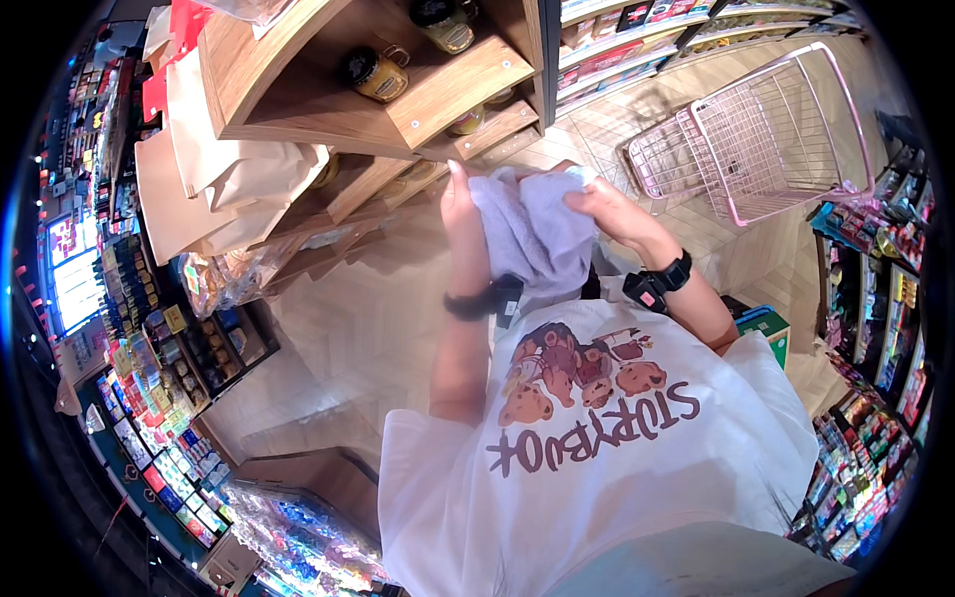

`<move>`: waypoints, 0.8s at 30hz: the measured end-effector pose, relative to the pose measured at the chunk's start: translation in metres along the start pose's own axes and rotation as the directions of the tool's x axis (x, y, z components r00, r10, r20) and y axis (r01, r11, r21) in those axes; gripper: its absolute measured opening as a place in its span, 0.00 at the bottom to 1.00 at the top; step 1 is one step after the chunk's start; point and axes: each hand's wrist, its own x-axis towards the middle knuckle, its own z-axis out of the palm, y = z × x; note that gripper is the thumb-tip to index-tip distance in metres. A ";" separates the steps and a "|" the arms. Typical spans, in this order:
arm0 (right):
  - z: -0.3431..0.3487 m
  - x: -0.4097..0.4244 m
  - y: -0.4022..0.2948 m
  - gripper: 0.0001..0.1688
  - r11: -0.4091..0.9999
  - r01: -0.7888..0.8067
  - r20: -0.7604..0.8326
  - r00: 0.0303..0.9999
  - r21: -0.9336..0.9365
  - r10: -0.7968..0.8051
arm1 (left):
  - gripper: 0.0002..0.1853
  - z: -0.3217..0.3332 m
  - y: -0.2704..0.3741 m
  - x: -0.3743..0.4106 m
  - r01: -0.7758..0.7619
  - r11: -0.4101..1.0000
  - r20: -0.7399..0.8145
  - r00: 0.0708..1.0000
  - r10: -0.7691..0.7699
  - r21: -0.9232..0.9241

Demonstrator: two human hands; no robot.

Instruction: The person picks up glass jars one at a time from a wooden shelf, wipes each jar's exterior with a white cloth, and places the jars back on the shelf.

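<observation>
A lavender cloth [533,224], bunched and folded, is held up in front of my chest between both hands. My left hand [461,213] grips its left edge, thumb pointing up and the other fingers hidden behind the fabric. At the opposite side, my right hand [600,207] pinches the cloth's upper right edge, where a whitish patch shows near the fingertips. Both wrists wear dark bands, and the right one carries a small black device [646,292]. Just beyond the cloth stands a wooden shelf unit [455,89] holding jars with dark lids, including a yellowish jar [375,73].
Brown paper [224,172] hangs over the shelf's left side, above plastic-wrapped goods [224,276]. A pink wire shopping cart [768,142] stands at right on the wood-patterned floor [351,328]. Stocked store shelves [865,291] line the right, and a brown box [313,477] is at lower left.
</observation>
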 end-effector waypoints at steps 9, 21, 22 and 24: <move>0.019 0.041 0.008 0.21 0.961 0.099 0.021 0.995 -0.257 -0.097 | 0.22 -0.006 -0.020 0.040 -0.064 0.994 0.033 0.997 0.067 -0.090; -0.004 0.078 0.013 0.16 0.983 0.084 -0.277 0.952 -0.163 -0.128 | 0.12 -0.019 0.007 0.142 -0.166 0.974 0.266 0.956 0.120 0.157; -0.009 0.076 0.012 0.17 0.988 0.065 -0.308 0.945 -0.143 -0.107 | 0.15 -0.017 0.012 0.155 -0.193 0.967 0.232 0.961 0.152 0.167; -0.016 0.071 0.015 0.19 0.996 0.045 -0.397 0.915 -0.080 -0.074 | 0.21 -0.010 0.024 0.173 -0.246 0.950 0.164 0.963 0.216 0.191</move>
